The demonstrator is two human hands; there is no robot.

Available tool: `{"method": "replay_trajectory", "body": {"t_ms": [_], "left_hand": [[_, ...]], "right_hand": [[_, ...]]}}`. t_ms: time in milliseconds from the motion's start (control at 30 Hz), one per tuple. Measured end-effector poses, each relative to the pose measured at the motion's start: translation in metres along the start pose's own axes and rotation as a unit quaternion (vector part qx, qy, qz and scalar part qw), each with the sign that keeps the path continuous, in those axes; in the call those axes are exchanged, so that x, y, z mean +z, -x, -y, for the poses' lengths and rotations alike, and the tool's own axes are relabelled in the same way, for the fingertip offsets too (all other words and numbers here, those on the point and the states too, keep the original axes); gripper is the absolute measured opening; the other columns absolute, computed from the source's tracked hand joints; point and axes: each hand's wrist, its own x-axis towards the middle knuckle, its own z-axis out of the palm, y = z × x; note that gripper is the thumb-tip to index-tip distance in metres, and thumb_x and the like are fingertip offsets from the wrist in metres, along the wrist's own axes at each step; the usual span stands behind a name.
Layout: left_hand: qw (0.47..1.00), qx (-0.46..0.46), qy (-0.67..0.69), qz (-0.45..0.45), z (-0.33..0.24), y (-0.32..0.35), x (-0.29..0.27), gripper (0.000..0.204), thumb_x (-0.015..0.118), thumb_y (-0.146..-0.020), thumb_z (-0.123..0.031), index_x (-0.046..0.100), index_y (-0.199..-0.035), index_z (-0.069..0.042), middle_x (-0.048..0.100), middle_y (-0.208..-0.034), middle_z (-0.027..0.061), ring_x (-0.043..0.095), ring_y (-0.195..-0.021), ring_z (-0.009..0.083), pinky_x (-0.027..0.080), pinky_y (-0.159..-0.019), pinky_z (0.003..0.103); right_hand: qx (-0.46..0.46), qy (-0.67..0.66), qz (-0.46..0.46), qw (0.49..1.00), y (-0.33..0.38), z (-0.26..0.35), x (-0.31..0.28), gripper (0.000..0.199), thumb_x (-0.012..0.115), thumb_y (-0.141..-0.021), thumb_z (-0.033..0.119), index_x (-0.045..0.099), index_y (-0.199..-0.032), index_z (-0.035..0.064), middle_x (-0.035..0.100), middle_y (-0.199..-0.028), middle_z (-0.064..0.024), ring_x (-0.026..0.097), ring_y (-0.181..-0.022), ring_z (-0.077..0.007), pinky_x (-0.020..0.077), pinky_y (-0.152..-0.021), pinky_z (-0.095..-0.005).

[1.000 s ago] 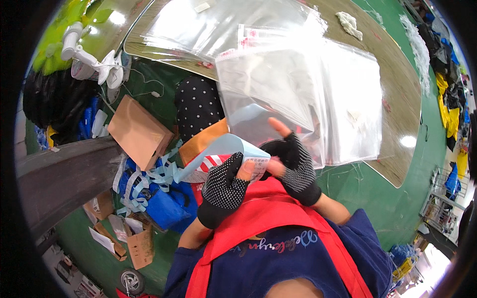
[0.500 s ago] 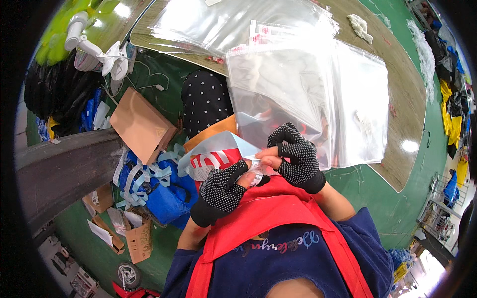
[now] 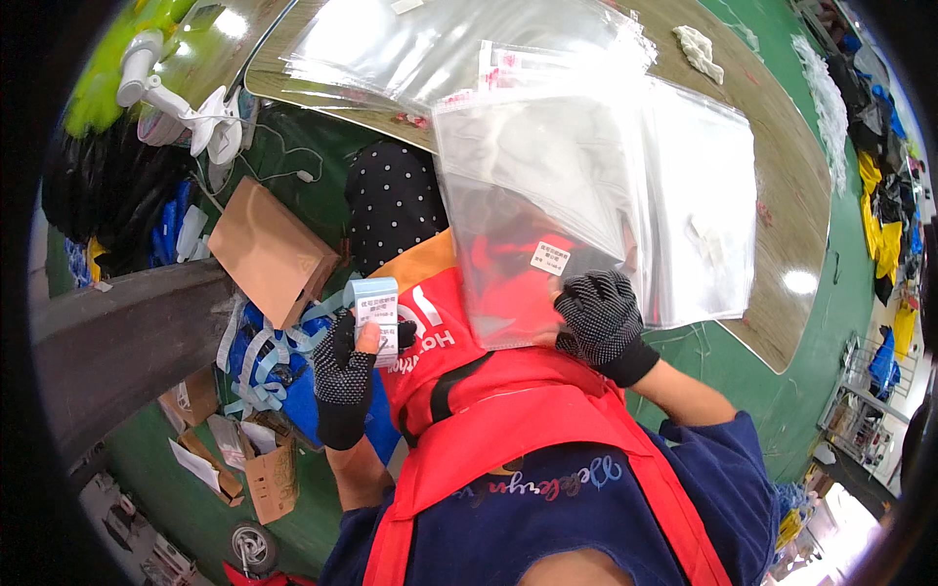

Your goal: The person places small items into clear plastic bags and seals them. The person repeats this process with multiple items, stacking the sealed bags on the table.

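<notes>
Okay, nearest is a red cloth apron (image 3: pixel 508 415), partly behind a smooth, clear plastic bag (image 3: pixel 542 195). The left hand (image 3: pixel 344 376), gloved in dotted knit, pinches a curled paper label roll (image 3: pixel 379 309) under its thumb. The right hand (image 3: pixel 601 317) is curled at the bag's near edge; can't tell if it's pinching anything. One squarish label (image 3: pixel 552 258) sits just past it. Beyond, a wood-grain desk (image 3: pixel 793 230) gets cut off up top.

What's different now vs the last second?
Left hand moved left, away from the right hand, keeping the label strip. Right hand let go of the strip and is now at the near part of the clear bag, where a white label now shows. Unchanged: cardboard box, white fan.
</notes>
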Motion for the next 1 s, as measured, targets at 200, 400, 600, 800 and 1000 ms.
{"method": "replay_trajectory", "body": {"t_ms": [200, 400, 600, 800, 1000], "left_hand": [[0.99, 0.051, -0.128, 0.005, 0.011, -0.003, 0.005, 0.032, 0.051, -0.09, -0.02, 0.055, -0.112, 0.003, 0.065, -0.092, 0.0108, 0.063, -0.08, 0.0168, 0.049, -0.073, 0.027], [0.998, -0.012, -0.042, 0.053, -0.004, 0.001, 0.015, 0.033, 0.051, -0.091, -0.022, 0.055, -0.111, 0.004, 0.064, -0.093, 0.0107, 0.062, -0.081, 0.016, 0.049, -0.072, 0.027], [0.978, 0.022, -0.169, -0.121, 0.044, 0.014, -0.085, 0.034, 0.048, -0.093, -0.024, 0.052, -0.112, 0.004, 0.064, -0.097, 0.0134, 0.064, -0.081, 0.019, 0.051, -0.069, 0.027], [0.879, -0.007, -0.349, -0.323, 0.039, 0.071, -0.207, 0.036, 0.048, -0.093, -0.026, 0.051, -0.115, 0.003, 0.062, -0.101, 0.0124, 0.061, -0.086, 0.018, 0.049, -0.073, 0.027], [0.971, 0.027, -0.169, -0.164, 0.019, 0.045, -0.104, 0.039, 0.049, -0.093, -0.028, 0.05, -0.117, 0.002, 0.059, -0.106, 0.0114, 0.058, -0.091, 0.017, 0.046, -0.078, 0.027]], "right_hand": [[0.089, 0.016, -0.023, 0.996, 0.016, 0.003, 0.023, 0.024, 0.064, -0.072, 0.028, 0.062, -0.085, 0.008, 0.056, -0.094, -0.007, 0.052, -0.092, -0.0271, 0.0385, -0.081, -0.0426], [0.1, -0.024, -0.088, 0.991, 0.01, 0.005, 0.017, 0.016, 0.067, -0.071, 0.023, 0.06, -0.076, 0.0098, 0.057, -0.082, -0.007, 0.053, -0.082, -0.0276, 0.0386, -0.074, -0.0407], [0.103, -0.015, -0.101, 0.989, 0.011, 0.008, 0.019, 0.014, 0.064, -0.075, 0.02, 0.057, -0.077, 0.008, 0.056, -0.077, -0.0073, 0.053, -0.077, -0.0271, 0.0388, -0.072, -0.0395], [0.361, -0.422, -0.302, 0.775, 0.02, 0.0, 0.001, 0.018, 0.051, -0.093, 0.022, 0.052, -0.087, 0.0054, 0.052, -0.067, -0.0023, 0.051, -0.061, -0.0125, 0.0415, -0.057, -0.0265], [0.443, -0.203, -0.466, 0.738, 0.081, -0.096, -0.021, 0.024, 0.048, -0.093, 0.016, 0.047, -0.112, 0.0017, 0.049, -0.082, -0.0031, 0.043, -0.07, -0.0087, 0.0387, -0.065, -0.0228]]}}
